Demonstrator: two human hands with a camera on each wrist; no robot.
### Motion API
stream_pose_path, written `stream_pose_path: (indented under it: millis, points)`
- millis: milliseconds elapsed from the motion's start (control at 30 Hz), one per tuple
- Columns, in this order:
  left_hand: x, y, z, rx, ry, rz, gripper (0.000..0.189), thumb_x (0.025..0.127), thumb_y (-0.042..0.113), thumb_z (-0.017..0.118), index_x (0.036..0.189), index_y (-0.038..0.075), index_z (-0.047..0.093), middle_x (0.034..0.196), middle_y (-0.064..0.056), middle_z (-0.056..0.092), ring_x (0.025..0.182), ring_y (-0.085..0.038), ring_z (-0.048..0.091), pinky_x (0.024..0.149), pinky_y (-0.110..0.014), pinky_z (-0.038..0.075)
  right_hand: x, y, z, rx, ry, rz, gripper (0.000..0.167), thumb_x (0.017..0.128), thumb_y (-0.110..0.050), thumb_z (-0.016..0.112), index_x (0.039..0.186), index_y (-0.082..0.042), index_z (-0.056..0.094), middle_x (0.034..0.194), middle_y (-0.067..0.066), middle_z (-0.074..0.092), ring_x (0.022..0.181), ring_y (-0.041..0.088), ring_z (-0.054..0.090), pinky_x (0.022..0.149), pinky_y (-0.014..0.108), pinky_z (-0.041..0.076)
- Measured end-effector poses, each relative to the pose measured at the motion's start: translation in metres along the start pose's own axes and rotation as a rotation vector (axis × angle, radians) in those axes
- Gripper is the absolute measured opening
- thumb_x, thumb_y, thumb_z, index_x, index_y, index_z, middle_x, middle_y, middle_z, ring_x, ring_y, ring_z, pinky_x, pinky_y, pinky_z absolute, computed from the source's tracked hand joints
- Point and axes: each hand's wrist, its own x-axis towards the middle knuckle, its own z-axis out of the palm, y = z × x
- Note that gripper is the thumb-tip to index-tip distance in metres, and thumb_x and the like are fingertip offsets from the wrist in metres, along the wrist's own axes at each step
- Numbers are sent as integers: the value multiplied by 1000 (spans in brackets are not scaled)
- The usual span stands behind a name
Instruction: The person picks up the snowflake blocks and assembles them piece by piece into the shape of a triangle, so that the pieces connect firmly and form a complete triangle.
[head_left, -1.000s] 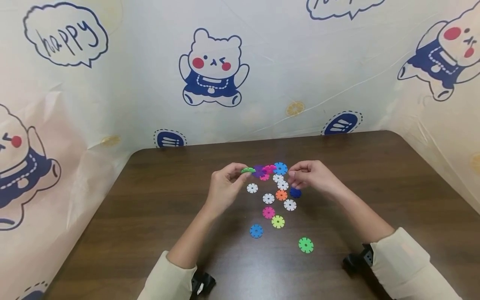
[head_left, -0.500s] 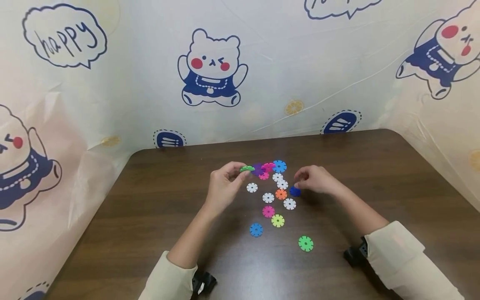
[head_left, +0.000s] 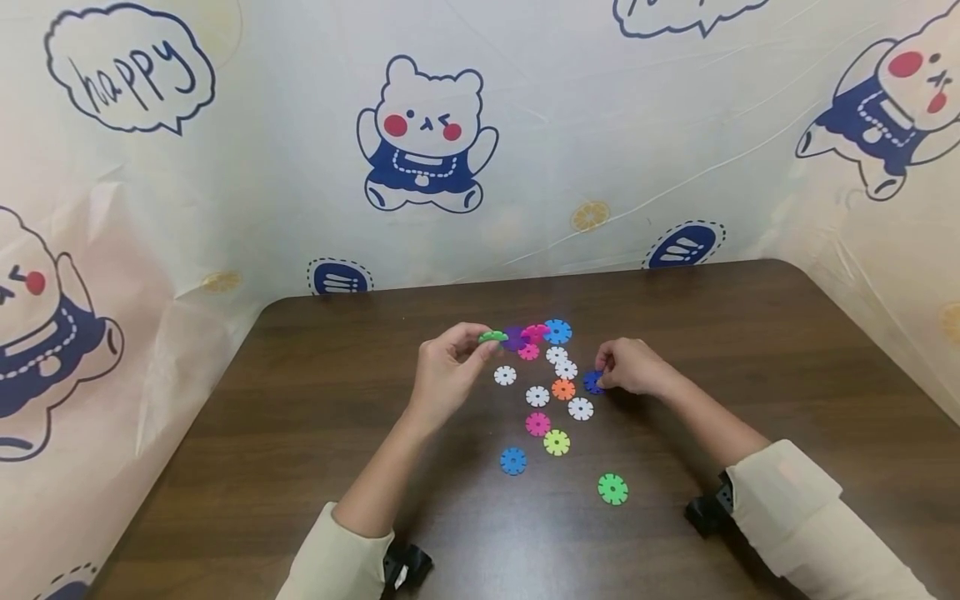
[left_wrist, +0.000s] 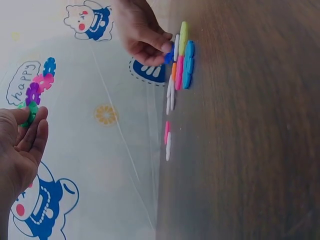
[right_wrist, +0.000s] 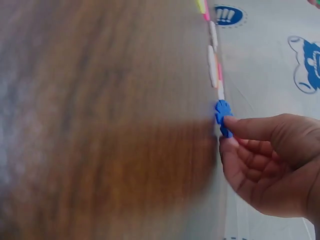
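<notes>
Pinching, in the head view, a chain of discs (head_left: 514, 338) by its green end with the left hand (head_left: 447, 371), and holding it raised above the table (head_left: 337, 433). Pinching with the right hand (head_left: 635, 367) the rim of a dark blue disc (head_left: 593, 382), just beside the loose discs (head_left: 557, 442). Judging from the thin notched shape, probably handling light, stiff plastic, rather smooth and maybe slippery, so calling for a rim hold with some notches free. Covering part of the dark blue disc with the right fingertips.

Holding the chain, in the left wrist view, well apart from the table, without visible sagging; therefore probably being firm at the joints, but perhaps loosening under twisting. Leaving uncertain the number of green pieces near the thumb. Seeing the loose discs only edge-on.

Gripping the dark blue disc, in the right wrist view, between thumb and fingers, with its far notches showing, probably a good hold. Tilting it against the flat discs; not being able to tell its contact with the blurred table. Showing at the upper right corner only a cut-off green fragment (right_wrist: 317, 2).
</notes>
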Motion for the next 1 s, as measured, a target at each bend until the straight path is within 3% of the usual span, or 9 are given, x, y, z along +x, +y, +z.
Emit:
stream_pose_path:
  millis: [233, 367, 533, 667, 833, 1000]
  points:
    - [-1, -1, -1, 3, -4, -20, 9, 83, -5, 64, 91, -9, 62, 80, -20, 67, 74, -29, 66, 66, -34, 54, -15, -4, -13, 227, 67, -26, 10, 84, -5, 66, 92, 1, 68, 77, 7, 64, 66, 18, 58, 62, 31, 53]
    - [-1, -2, -2, -6, -8, -21, 9, 83, -5, 64, 91, -10, 63, 80, -21, 67, 75, -34, 65, 67, -38, 54, -25, -15, -21, 314, 168, -77, 13, 85, -9, 67, 93, 1, 68, 82, 10, 65, 71, 24, 60, 67, 36, 53]
    - [-1, -1, -2, -16, -14, -24, 9, 83, -5, 64, 91, -10, 63, 80, -21, 67, 76, -37, 65, 69, -27, 53, -37, -30, -28, 393, 278, -142, 16, 85, -9, 67, 95, 3, 68, 87, 13, 65, 75, 29, 59, 69, 35, 53]
    - [-1, -1, -2, -21, -21, -25, 10, 83, -6, 64, 91, -11, 63, 80, -22, 67, 76, -35, 66, 69, -24, 53, -42, -38, -30, 453, 333, -184, 18, 84, -8, 68, 97, 5, 66, 88, 15, 65, 73, 21, 61, 68, 28, 54]
    - [-2, -2, -2, -23, -31, -28, 10, 83, -7, 64, 91, -11, 63, 81, -22, 67, 75, -33, 67, 69, -31, 54, -46, -42, -28, 528, 363, -216, 19, 84, -7, 67, 98, 7, 65, 87, 15, 64, 72, 15, 62, 68, 25, 54]
    - [-2, -2, -1, -37, -43, -25, 10, 83, -7, 63, 91, -11, 63, 81, -22, 67, 75, -34, 66, 69, -43, 53, -47, -44, -26, 595, 365, -232, 19, 84, -5, 67, 98, 7, 64, 88, 14, 65, 75, 23, 65, 70, 28, 54]
